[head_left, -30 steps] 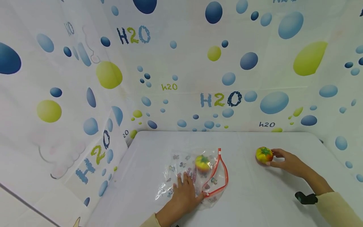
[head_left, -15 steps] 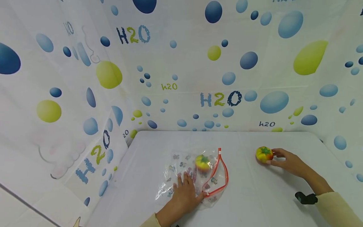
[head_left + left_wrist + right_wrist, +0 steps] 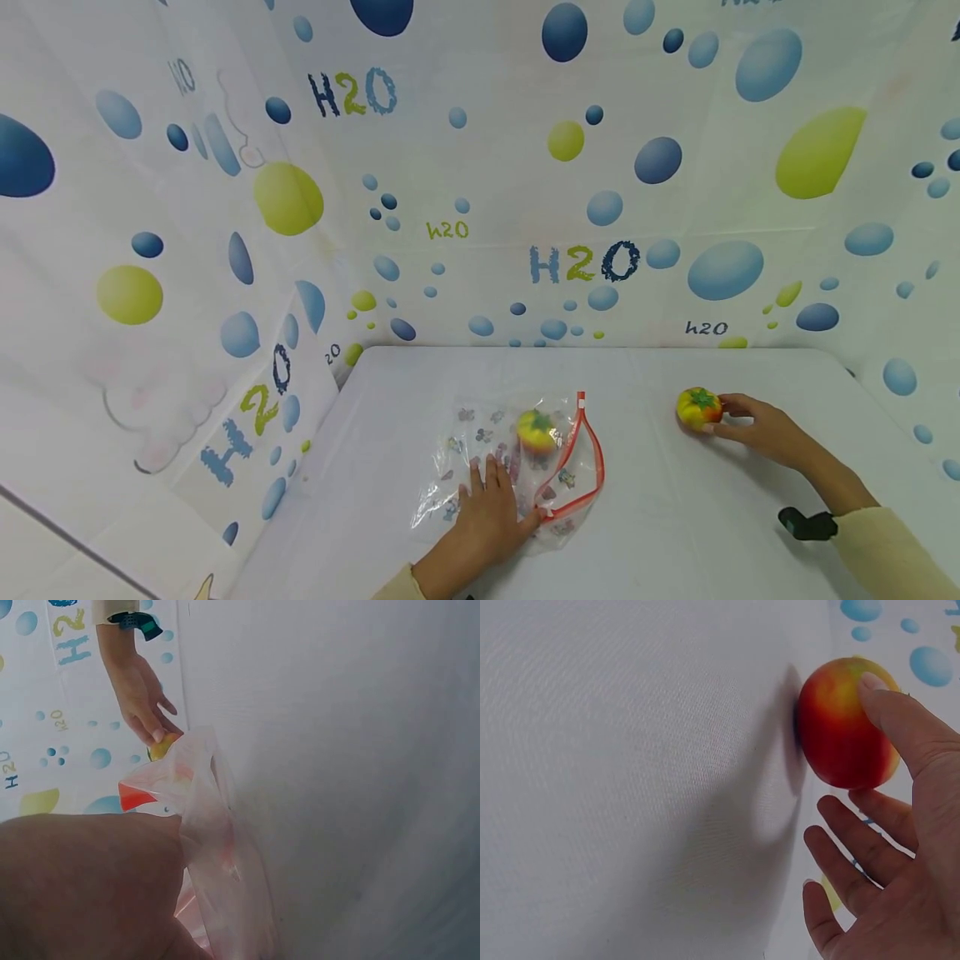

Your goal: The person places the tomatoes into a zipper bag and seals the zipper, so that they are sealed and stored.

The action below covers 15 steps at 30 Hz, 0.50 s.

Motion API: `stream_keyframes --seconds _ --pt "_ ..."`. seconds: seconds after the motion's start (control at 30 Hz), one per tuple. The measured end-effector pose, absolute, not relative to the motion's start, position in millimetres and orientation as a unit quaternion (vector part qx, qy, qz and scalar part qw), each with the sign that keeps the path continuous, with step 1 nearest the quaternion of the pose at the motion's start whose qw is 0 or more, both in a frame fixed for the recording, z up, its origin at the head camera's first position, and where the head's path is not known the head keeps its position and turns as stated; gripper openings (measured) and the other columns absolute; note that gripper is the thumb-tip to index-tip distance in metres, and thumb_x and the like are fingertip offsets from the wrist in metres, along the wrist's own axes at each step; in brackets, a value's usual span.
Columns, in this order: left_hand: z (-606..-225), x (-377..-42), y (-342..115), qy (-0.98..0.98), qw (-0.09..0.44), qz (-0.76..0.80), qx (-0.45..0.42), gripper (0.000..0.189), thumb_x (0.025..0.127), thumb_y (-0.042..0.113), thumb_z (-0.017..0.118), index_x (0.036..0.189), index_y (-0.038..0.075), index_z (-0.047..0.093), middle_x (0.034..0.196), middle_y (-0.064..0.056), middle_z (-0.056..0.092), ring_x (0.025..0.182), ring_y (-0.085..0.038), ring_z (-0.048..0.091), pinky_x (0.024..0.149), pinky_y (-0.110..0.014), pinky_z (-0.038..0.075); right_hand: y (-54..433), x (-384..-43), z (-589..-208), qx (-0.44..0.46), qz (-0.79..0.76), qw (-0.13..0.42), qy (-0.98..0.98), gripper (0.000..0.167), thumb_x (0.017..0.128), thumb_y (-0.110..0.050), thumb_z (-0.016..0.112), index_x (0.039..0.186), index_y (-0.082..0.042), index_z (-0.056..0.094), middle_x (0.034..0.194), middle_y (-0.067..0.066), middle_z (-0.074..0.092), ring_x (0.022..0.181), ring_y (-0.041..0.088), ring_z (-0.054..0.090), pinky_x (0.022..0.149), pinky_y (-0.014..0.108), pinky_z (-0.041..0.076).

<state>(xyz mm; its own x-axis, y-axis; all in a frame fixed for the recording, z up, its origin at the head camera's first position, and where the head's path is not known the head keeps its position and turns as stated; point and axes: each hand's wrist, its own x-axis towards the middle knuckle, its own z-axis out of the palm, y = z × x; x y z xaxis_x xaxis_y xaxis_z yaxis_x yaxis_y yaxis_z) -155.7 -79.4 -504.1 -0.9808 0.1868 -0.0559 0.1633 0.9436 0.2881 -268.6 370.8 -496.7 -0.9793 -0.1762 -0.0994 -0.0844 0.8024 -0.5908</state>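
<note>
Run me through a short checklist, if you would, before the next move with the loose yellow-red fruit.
1. Right hand on the loose fruit: ok, thumb and fingertip pinch it.
2. Grip firm enough to lift: cannot tell.
3. Loose fruit raised off the table: not ok, it appears to rest there.
4. Left hand on the clear bag: ok, it lies across it.
5. Bag mouth open: ok, the strands of the red strip are spread apart.

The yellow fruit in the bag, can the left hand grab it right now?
Probably not directly: the left hand rests on the clear bag, and the bag's plastic seems to cover the yellow fruit.
</note>
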Motion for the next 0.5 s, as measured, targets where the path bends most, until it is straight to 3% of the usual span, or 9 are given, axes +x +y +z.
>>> stream_keyframes --seconds 0.5 --pt "-502.7 -155.9 -79.2 0.988 0.032 0.124 0.093 0.098 0.094 0.061 0.068 0.149 -0.016 0.043 0.158 -0.035 0.042 0.147 -0.060 0.037 0.107 -0.073 0.042 368.8 -267.0 -500.2 -0.059 -0.310 0.044 0.948 0.083 0.097 -0.054 0.071 0.147 0.008 0.047 0.140 0.039 0.055 0.126 0.058 0.053 0.092 0.066 0.055"
